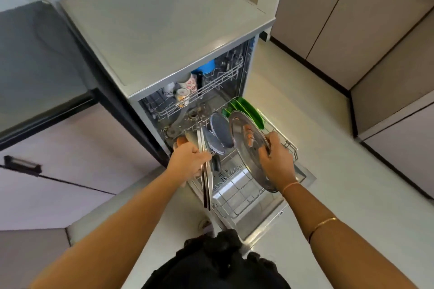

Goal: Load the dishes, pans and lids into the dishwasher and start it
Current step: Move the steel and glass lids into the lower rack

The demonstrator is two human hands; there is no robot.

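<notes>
Soft daylight washes the floor (293, 101) almost white beside the dishwasher (164, 30), whose inside lies in shadow, while straight lines bow toward the slightly blurred edges.

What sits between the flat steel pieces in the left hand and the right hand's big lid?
Head view: grey-blue dishes stand on edge in the lower rack there, a black handle just before them; nearer the camera, bare rack wires.

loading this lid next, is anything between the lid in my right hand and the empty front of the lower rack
Nothing visible. The steel lid in the right hand hangs over the bare front of the lower rack; the blue-grey plates stand behind it, the left hand with its steel plates beside it.
</notes>
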